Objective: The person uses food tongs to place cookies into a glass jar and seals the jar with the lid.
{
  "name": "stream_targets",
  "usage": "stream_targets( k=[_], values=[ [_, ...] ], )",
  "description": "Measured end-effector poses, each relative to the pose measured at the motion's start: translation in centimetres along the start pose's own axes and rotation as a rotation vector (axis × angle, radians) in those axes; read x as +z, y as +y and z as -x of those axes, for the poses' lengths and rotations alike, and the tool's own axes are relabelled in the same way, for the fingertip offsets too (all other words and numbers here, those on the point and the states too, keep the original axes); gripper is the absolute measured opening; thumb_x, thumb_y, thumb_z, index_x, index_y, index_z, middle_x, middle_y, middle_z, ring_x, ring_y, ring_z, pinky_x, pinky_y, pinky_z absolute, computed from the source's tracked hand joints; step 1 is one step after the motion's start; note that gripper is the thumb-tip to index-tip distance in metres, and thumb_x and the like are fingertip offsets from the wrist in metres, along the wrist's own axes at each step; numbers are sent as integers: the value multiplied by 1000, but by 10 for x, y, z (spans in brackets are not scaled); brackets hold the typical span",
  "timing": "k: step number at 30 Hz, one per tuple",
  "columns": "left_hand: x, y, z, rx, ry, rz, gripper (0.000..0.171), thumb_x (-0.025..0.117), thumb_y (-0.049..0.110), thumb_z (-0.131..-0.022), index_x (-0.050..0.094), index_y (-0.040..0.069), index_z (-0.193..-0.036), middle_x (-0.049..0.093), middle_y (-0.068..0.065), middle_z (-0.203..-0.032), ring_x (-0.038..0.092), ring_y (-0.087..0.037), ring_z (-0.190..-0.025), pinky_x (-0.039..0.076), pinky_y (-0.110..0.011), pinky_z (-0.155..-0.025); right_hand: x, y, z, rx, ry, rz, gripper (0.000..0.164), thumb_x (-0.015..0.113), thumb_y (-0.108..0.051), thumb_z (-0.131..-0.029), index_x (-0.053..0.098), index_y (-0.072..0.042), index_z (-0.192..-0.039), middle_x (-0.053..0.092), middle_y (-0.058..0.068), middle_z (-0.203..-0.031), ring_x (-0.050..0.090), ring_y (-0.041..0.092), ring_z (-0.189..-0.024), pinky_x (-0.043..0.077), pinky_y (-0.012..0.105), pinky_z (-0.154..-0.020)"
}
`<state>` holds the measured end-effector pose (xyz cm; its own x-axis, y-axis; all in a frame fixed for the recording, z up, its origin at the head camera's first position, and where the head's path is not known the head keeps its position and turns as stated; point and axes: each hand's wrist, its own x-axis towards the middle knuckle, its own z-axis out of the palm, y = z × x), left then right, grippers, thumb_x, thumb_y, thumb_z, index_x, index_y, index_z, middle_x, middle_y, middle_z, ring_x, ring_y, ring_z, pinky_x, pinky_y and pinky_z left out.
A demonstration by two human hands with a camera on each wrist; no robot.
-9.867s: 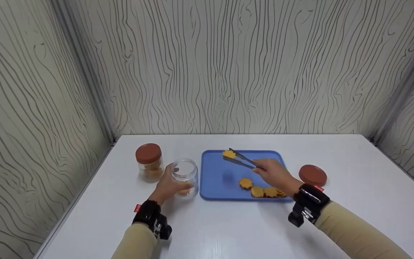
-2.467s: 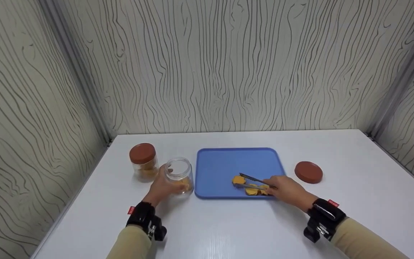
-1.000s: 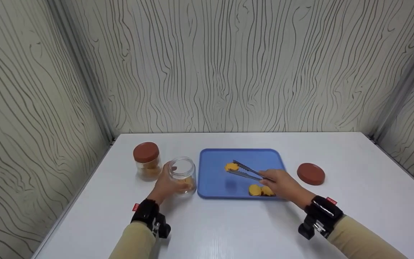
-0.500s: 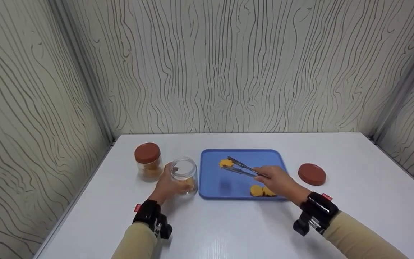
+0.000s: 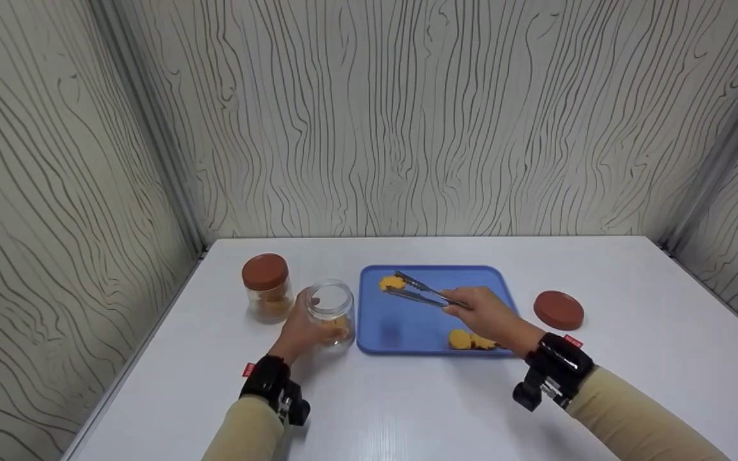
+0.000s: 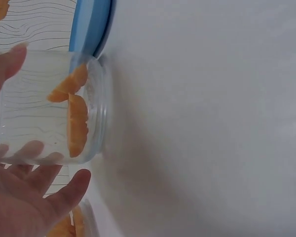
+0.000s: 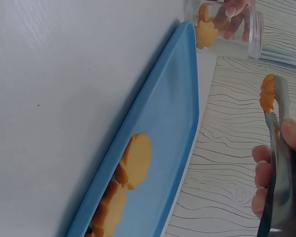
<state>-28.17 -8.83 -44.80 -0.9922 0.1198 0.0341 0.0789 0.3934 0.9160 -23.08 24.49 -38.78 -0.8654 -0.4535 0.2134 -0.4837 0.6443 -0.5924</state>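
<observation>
Already a few biscuits lay in the open jar (image 5: 330,312) gripped by the left hand (image 5: 300,330). Beside it, the right hand (image 5: 484,315) clasped tongs (image 5: 415,294) pinching one biscuit (image 5: 392,282) — several more (image 5: 471,340) waited under that wrist on the tray (image 5: 407,326).

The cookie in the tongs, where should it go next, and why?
Probably left, over the open jar. The right hand holds tongs pinching a cookie above the blue tray, and the left hand steadies that jar, which has cookies inside.

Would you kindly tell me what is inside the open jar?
The open jar holds orange cookies at its bottom; the left hand covers part, so their count is unclear.
</observation>
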Motion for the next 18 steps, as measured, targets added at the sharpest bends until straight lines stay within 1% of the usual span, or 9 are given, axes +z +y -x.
stream_targets(
  k=[1,4,7,9,13,16,18],
  values=[
    [0,0,0,2,2,-8,103,91,15,-63,29,0,-144,46,-24,-137,45,-38,-125,34,-52,-106,0,-2,-1,-7,-3,2,36,53,-7,-99,55,11,-129,62,25,-118,55,19,-80,39,33,-66],
    [1,0,-1,-10,9,-22,103,91,16,-63,30,0,-144,47,-23,-136,45,-37,-125,34,-51,-106,0,-6,-5,-19,-15,11,37,52,-9,-100,53,12,-131,60,28,-121,62,28,-92,46,36,-71],
    [0,1,0,-20,11,-22,103,91,16,-63,30,0,-144,47,-23,-136,45,-37,-125,34,-51,-106,1,-9,-9,-36,-14,27,38,53,-8,-100,52,13,-131,61,28,-120,62,35,-101,51,43,-78],
    [0,2,0,-31,8,-22,104,92,16,-62,30,0,-144,47,-23,-136,45,-37,-125,34,-52,-107,2,-11,-12,-41,-14,31,37,53,-7,-99,52,13,-131,61,28,-119,62,36,-101,51,46,-81],
    [0,2,0,-36,4,-18,103,91,16,-63,30,1,-144,47,-23,-137,45,-37,-126,34,-52,-107,4,-15,-16,-48,-15,33,37,53,-6,-99,53,12,-131,62,26,-118,62,36,-101,52,47,-82],
    [0,0,-2,-34,-3,-3,104,91,16,-63,28,1,-145,46,-23,-138,44,-38,-126,34,-53,-107,6,-19,-19,-47,-22,30,37,53,-7,-99,53,11,-131,64,23,-114,61,28,-90,50,40,-75],
    [0,0,-2,-46,-8,11,105,91,17,-63,27,1,-146,46,-22,-139,44,-37,-127,33,-53,-107,8,-21,-22,-52,-23,31,37,54,-7,-99,54,10,-131,65,20,-112,57,21,-83,45,35,-71]
  ],
)
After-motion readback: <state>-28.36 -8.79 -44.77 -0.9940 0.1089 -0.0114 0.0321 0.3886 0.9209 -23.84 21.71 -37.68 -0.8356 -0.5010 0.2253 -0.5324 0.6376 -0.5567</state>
